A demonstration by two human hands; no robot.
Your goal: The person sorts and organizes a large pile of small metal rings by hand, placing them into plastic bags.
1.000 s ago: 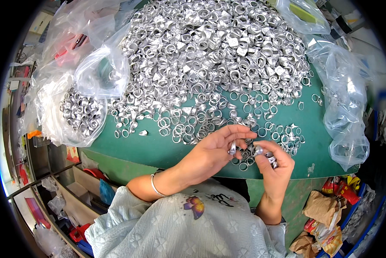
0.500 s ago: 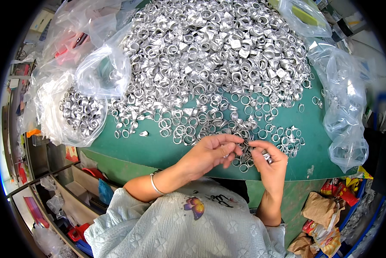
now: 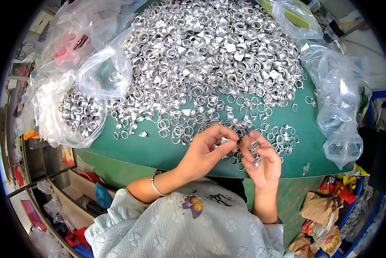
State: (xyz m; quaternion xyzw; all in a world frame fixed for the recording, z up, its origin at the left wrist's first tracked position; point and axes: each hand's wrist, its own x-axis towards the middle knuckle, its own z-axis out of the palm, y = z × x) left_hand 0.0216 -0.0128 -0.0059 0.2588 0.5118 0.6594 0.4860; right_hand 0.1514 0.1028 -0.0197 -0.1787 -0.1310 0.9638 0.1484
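A big heap of silver-coloured rings [image 3: 210, 51] covers the far half of the green table, thinning to loose rings [image 3: 184, 127] toward me. Over the near edge of these, my left hand [image 3: 205, 150] is closed, thumb and index finger pinched, with silver rings [image 3: 222, 141] showing inside its fingers. Close beside it on the right, my right hand [image 3: 263, 161] curls its fingers round several silver rings [image 3: 254, 154]. The fingertips of both hands nearly meet; whether they touch I cannot tell. A small cluster of rings [image 3: 284, 139] lies just right of my right hand.
At the left stands an open clear plastic bag [image 3: 51, 116] with rings [image 3: 82, 112] in it. Another clear bag [image 3: 337, 103] lies along the table's right side. Below left is an open drawer [image 3: 72, 189]; crumpled brown paper [image 3: 321, 206] sits low at right.
My right hand has turned, so its palm and the rings in its fingers show more. My left hand has shifted slightly, and rings now show in it.
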